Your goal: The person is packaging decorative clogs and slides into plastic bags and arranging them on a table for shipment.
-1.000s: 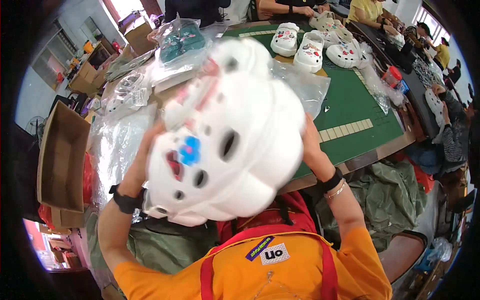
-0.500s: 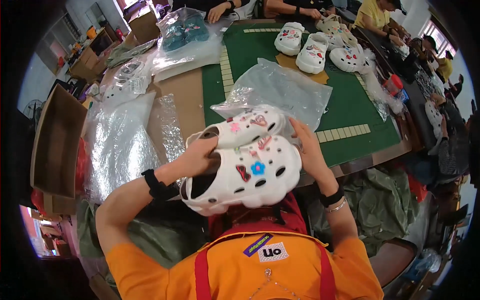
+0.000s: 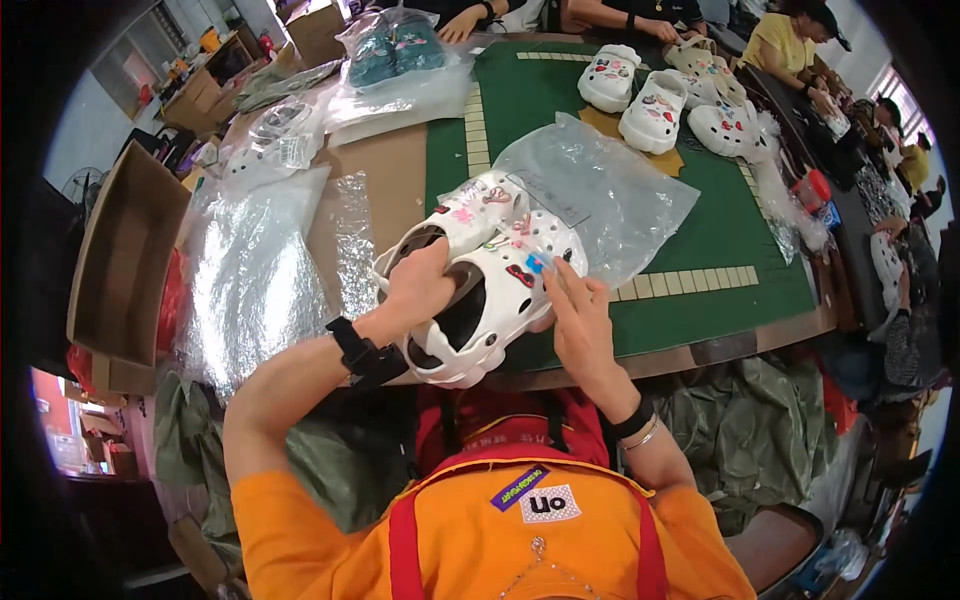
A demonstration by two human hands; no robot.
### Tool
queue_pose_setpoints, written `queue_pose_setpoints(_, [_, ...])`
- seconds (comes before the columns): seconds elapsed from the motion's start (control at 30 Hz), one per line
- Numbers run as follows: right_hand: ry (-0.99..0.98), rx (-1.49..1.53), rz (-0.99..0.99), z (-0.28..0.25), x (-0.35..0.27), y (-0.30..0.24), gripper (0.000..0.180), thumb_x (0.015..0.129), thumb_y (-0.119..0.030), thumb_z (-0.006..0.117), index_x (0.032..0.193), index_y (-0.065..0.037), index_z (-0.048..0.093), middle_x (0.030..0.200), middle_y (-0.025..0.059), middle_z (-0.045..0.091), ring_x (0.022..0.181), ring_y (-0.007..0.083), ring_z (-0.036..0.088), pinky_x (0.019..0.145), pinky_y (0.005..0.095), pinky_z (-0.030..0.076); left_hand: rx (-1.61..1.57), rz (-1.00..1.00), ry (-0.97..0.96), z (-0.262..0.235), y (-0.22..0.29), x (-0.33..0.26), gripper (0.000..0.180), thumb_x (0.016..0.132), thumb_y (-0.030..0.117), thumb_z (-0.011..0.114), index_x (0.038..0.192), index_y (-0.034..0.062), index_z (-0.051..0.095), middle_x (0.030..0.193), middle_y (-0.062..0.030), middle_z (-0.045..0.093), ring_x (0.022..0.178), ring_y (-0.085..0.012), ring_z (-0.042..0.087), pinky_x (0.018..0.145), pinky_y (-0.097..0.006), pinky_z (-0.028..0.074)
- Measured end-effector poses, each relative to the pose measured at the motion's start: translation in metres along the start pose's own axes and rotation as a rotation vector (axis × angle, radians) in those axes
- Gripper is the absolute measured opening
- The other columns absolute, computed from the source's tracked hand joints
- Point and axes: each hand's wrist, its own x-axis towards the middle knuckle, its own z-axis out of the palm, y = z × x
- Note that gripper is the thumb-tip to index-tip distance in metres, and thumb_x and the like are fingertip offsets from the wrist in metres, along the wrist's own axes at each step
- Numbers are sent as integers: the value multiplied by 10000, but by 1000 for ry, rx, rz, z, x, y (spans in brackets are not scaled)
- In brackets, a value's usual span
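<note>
My left hand (image 3: 420,283) holds a pair of white clogs side by side, its fingers closed at their heel openings. The nearer clog (image 3: 505,300) has large side holes, a scalloped sole and several charms, including a blue flower charm (image 3: 534,262). Its neighbour, the farther clog (image 3: 470,225), carries a pink charm and others. My right hand (image 3: 583,325) has its fingers stretched out, with the tips touching the nearer clog beside the blue flower; its thumb is mostly hidden. Just beyond the toes, a clear plastic bag (image 3: 630,215) lies flat on the green mat (image 3: 700,225).
More decorated white clogs (image 3: 655,110) sit at the mat's far right. Bagged teal clogs (image 3: 395,50) rest on stacked clear bags at the far left. Clear plastic sheets (image 3: 255,280) and a cardboard box (image 3: 125,260) are at left. Co-workers sit across and at right.
Both clogs have turned, with their toes now pointing farther away. My right hand has moved from the nearer clog's toe to its side by the blue flower charm.
</note>
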Motion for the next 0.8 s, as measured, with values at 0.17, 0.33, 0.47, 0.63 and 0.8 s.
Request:
queue_pose_setpoints(0.17, [46,87,25,5,0,-9,553,644,115,513,1170,-54,512,1240,149,419,975,332,431,828,379,408,-88,-25,86,17,14,6,281,741,206,569,906,-8,489,874,-213,594,857,-393,563,720,-468,431])
queue_pose_setpoints(0.33, [171,215,227,18,-11,6,600,632,111,491,1213,-36,479,1169,174,447,985,354,445,848,390,395,-116,-15,-257,-5,24,7,417,817,398,518,902,-10,496,880,-224,593,836,-397,563,729,-441,439])
queue_pose_setpoints(0.47, [103,128,251,14,-21,21,593,632,89,512,1213,-24,464,1024,175,485,958,331,475,830,368,402,-468,-91,-369,-42,21,24,395,865,346,497,846,-40,575,719,-104,591,633,-178,572,576,-293,456])
queue_pose_setpoints(0.63, [118,67,329,8,2,16,402,702,-8,521,1098,-76,530,788,105,516,732,284,524,621,386,435,-212,284,220,-33,-55,86,273,821,145,527,1050,7,581,844,-122,624,749,-161,586,684,-288,472])
queue_pose_setpoints(0.8, [127,1,350,3,18,16,150,751,-71,569,900,-82,587,721,78,534,685,280,539,605,376,436,-301,298,-221,-1,-89,131,449,791,92,532,1233,66,460,970,-136,615,856,-238,596,779,-328,457])
